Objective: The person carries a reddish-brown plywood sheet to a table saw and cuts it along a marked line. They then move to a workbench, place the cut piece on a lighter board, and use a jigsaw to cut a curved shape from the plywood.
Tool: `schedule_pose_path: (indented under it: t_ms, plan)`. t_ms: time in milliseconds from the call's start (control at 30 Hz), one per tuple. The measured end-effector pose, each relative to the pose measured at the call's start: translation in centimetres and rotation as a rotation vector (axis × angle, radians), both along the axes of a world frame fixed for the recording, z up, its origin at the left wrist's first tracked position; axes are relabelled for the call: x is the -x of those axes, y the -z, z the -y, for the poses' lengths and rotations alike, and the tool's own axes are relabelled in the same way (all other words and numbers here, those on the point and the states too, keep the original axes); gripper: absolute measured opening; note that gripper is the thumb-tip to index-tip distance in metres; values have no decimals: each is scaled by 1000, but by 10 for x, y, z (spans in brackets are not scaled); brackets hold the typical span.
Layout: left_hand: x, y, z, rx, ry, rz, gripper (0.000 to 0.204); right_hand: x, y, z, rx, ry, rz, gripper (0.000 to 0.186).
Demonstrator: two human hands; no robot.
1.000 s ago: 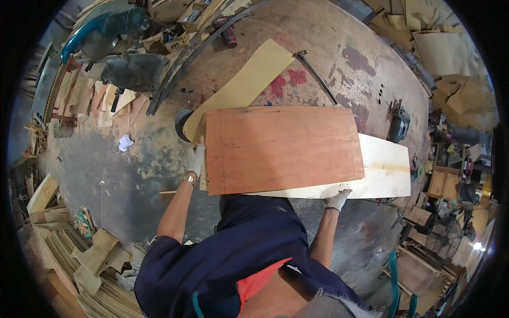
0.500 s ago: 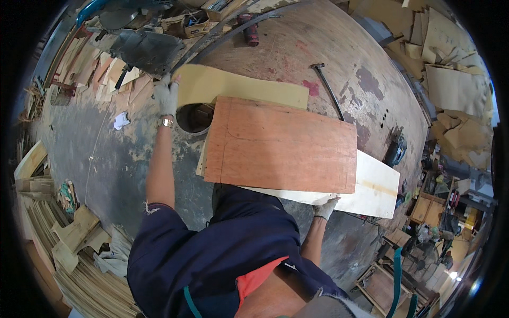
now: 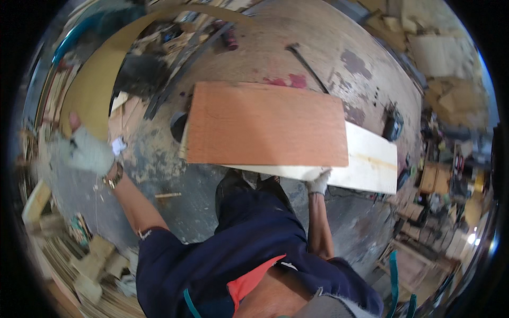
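My left hand, gloved and smeared by motion, grips a long curved yellow sheet held out at the upper left. My gloved right hand has its fingers closed on the near edge of a pale board, beneath a reddish plywood panel. The panel lies on top of that board, overlapping most of it. A dark round opening or ring shows at the boards' left end. Beyond them lies a long metal bar tool with a crosspiece.
A black power tool sits right of the boards, a red tool behind. Long metal strips, wood offcuts and a blue saw crowd the upper left. Stacked strips lie lower left; clutter lines the right.
My left hand has carried the yellow sheet out from behind the panel and swung it leftward. My right hand stays at the board edge; the boards appear higher in the picture than half a second ago.
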State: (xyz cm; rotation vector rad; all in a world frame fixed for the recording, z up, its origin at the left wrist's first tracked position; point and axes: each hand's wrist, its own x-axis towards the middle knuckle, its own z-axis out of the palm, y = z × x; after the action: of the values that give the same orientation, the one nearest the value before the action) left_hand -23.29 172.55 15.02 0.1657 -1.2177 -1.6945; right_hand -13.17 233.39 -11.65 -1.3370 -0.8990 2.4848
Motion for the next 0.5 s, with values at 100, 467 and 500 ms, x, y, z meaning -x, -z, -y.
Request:
schedule_pose_path:
  t_ms: [100, 467, 500]
  plan:
    - [18, 15, -13, 532, -375, 269, 48, 15, 45, 9, -40, -26, 105, 56]
    - [6, 46, -251, 1522, -417, -83, 42, -13, -68, 89, 312, -511, -336, 38]
    - [-24, 44, -299, 1561, -388, 39, 41, -37, -72, 70, 256, -505, -429, 51]
